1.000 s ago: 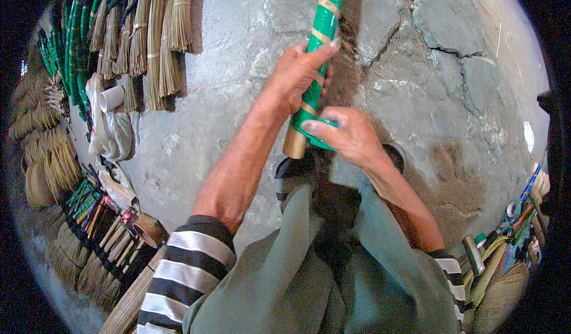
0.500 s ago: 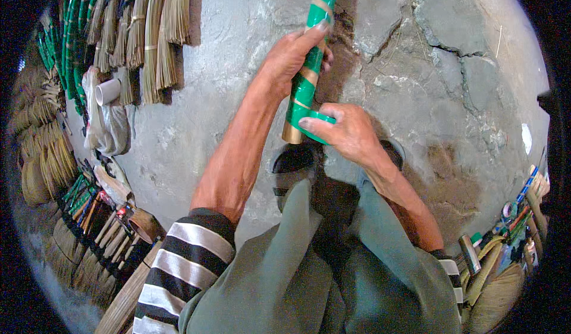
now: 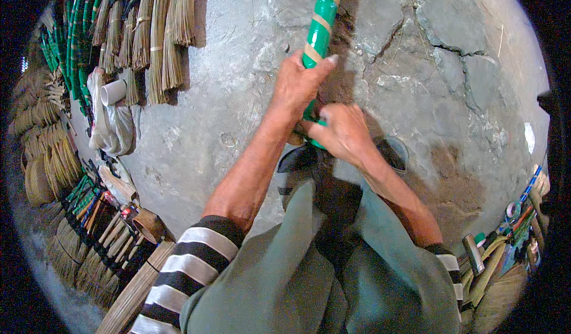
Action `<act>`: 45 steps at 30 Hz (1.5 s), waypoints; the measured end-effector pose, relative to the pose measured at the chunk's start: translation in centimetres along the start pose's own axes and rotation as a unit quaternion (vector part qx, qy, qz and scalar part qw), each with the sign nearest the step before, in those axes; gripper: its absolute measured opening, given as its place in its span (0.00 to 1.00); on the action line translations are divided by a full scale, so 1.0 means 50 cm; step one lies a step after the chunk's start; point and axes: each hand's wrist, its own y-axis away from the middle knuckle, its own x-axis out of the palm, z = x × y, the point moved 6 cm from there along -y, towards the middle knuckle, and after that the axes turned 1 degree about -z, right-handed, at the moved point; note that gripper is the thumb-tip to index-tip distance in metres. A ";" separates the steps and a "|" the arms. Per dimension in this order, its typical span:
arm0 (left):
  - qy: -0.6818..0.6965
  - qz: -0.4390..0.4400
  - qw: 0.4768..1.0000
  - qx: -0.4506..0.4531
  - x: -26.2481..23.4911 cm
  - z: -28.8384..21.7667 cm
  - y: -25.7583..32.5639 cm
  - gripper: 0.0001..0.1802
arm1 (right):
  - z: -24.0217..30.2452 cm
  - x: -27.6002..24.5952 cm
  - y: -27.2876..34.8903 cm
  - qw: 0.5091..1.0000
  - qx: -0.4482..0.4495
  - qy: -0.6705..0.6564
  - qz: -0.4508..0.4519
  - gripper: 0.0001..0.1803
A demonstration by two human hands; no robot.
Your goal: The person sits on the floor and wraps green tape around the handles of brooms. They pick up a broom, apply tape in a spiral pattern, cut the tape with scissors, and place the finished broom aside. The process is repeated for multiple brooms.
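A light brown pole wound in a spiral with green tape [image 3: 319,32] runs from the top edge down toward me, bare bands showing between the turns. My left hand [image 3: 299,83] is closed around its lower part, thumb lying along the front. Close to the pole's near end, my right hand [image 3: 342,131] is closed on a piece of green tape [image 3: 317,142] that shows by its fingertips. The near end itself is mostly hidden behind my hands, and the right fingers are slightly blurred.
Under my hands lies a cracked concrete floor [image 3: 238,126]. Bundles of straw [image 3: 157,43] and green-wrapped handles [image 3: 74,43] lie at the far left, near a white cup [image 3: 113,93] and plastic bag [image 3: 113,129]. Tape rolls [image 3: 513,209] and tools sit at the right.
My left hand has slid down the pole toward its near end. My right hand has come slightly closer to the pole, and the stretch of tape between them now shows less.
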 end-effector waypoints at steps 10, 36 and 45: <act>0.067 0.017 0.997 -0.013 0.002 0.041 0.001 0.26 | 0.010 -0.001 -0.004 0.997 0.045 -0.004 0.055 0.26; 0.083 0.002 0.996 0.018 0.024 0.069 0.065 0.20 | 0.030 0.004 0.037 0.996 0.008 0.088 0.026 0.19; 0.296 0.096 0.948 -0.072 0.034 0.085 0.065 0.20 | 0.024 -0.027 0.023 0.996 0.050 0.026 0.076 0.22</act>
